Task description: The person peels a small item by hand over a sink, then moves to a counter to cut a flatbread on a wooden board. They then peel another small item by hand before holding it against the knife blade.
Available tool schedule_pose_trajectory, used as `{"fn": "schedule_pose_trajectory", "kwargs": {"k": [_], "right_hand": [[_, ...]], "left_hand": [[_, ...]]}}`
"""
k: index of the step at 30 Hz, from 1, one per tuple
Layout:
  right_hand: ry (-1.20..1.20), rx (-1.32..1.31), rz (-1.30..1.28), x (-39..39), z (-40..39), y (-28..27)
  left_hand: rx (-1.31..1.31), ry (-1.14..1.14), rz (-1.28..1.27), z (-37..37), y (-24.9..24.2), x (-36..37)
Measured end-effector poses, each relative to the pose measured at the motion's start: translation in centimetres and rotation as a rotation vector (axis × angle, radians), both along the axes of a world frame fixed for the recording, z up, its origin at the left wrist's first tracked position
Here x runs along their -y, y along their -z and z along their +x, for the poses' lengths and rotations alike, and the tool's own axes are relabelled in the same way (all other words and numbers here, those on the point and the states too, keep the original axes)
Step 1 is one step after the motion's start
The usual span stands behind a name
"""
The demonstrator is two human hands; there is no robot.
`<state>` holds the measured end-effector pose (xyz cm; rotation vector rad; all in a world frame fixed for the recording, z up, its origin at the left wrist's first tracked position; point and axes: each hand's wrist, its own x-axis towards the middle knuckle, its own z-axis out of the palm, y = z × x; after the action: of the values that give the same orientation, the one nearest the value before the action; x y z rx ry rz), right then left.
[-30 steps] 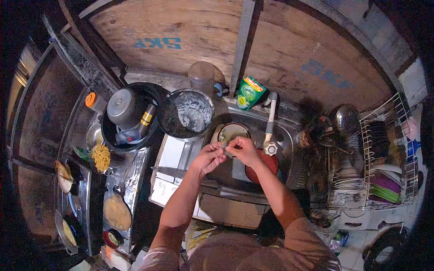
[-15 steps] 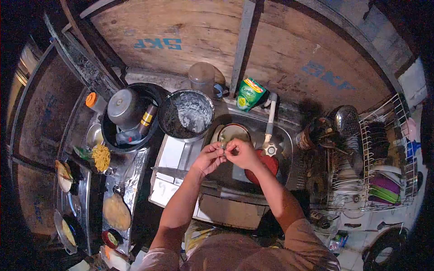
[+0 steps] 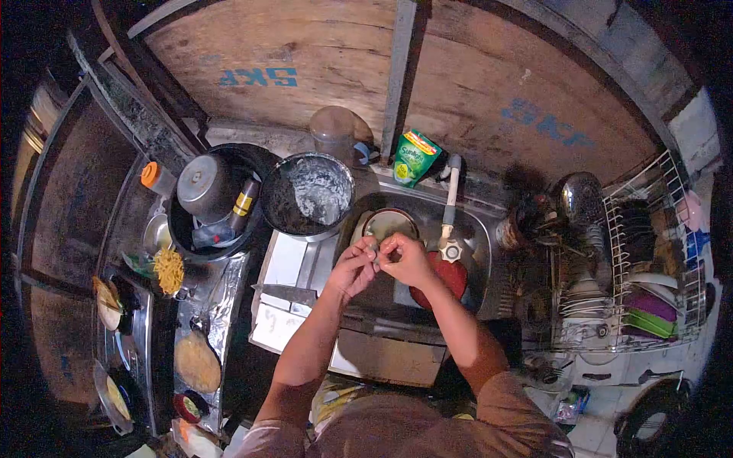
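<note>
My left hand (image 3: 353, 270) and my right hand (image 3: 407, 262) meet above the sink (image 3: 482, 229), fingertips close together. Both are closed in a pinch around something very small that I cannot make out. Just beyond them in the sink is a round, pale dish with a dark rim (image 3: 392, 217). A red round item (image 3: 445, 279), partly covered by my right wrist, lies under the tap (image 3: 450, 221). To the left of my left forearm, a knife (image 3: 285, 293) rests on a white surface (image 3: 279, 327).
A dark pot with whitish residue (image 3: 309, 195) stands left of the sink, beside a black tub (image 3: 177, 233) holding a metal pot (image 3: 205, 185). Behind the sink is a green Sunlight pouch (image 3: 416, 158). A dish rack (image 3: 618, 252) stands at right; a wooden board (image 3: 198, 362) lies at left.
The whole view has shifted slightly, so the surroundings sit a little further left. My hands stay pinched together over the sink, with only small finger movement.
</note>
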<state>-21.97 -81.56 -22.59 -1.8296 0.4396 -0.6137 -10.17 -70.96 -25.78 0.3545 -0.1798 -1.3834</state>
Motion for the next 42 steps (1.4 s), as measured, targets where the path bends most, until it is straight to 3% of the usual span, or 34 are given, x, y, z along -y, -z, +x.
{"fn": "schedule_pose_trajectory", "kwargs": {"k": [7, 16, 29, 32, 34, 37, 42], "right_hand": [[0.002, -0.014, 0.058, 0.5, -1.1, 0.8], [-0.021, -0.003, 0.095, 1.1, -1.8, 0.3], [-0.07, 0.025, 0.228, 1.6, -1.8, 0.4], [-0.025, 0.007, 0.224, 1.8, -1.7, 1.6], [0.063, -0.067, 0.115, 1.7, -1.7, 1.8], [0.121, -0.058, -0.025, 1.1, -1.4, 1.6], [0.174, -0.131, -0.212, 0.0, -1.3, 0.5]], "left_hand": [[0.027, 0.011, 0.034, -0.2, 1.7, 0.3], [0.3, 0.019, 0.136, -0.2, -1.1, 0.8], [0.405, 0.059, 0.157, 0.1, -1.9, 0.7], [0.614, -0.026, 0.199, -0.1, -1.8, 1.1], [0.779, -0.136, 0.191, -0.3, -1.3, 1.3], [0.757, -0.316, 0.253, -1.4, -1.2, 1.9], [0.841, -0.346, 0.368, -1.9, -0.8, 1.8]]}}
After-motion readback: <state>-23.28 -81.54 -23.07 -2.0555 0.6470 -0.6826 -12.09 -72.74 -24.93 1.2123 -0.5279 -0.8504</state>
